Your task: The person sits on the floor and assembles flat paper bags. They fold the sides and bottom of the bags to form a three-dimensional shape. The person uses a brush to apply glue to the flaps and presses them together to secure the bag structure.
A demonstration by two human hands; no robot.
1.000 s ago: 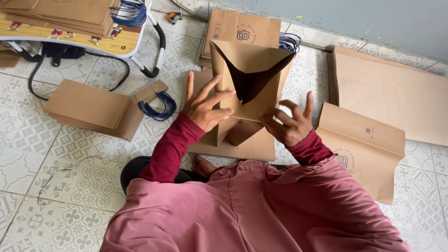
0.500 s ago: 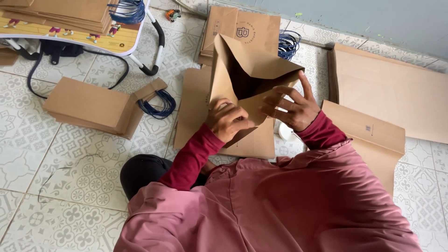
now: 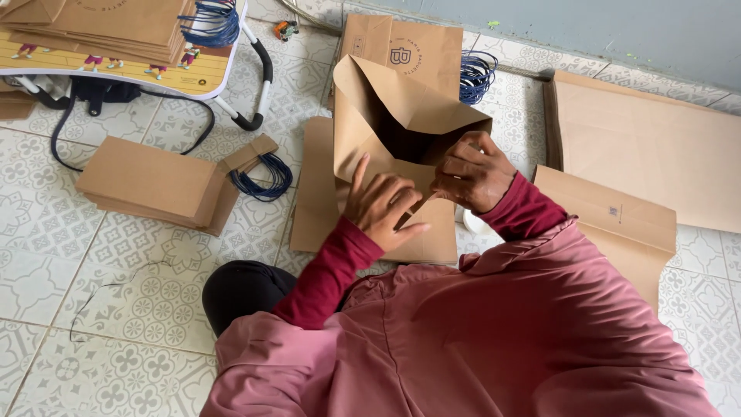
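Brown paper bag [image 3: 386, 116] stands half-opened on the floor before the person. Left hand [image 3: 382, 208] presses its lower panel, fingers spread; right hand [image 3: 472, 171] pinches the folded edge — risk: thin paper tears or creases crooked if pulled unevenly.

There is a single view, from a camera worn on the person's head, looking steeply down over the chest and pink-sleeved arms onto a patterned tile floor [image 3: 139, 309]. It sits close: the shirt fills the frame from 4 to 7 o'clock, and the left hand [image 3: 382, 207] and right hand [image 3: 472, 171] lie just above centre, both on an open brown paper bag [image 3: 394, 116]. The view faces forward toward a grey wall [image 3: 617, 31] along the edge from 12 to 2 o'clock. A small folding table [image 3: 193, 77] sits at 10 to 11 o'clock. With only one camera, no second view overlaps this one.
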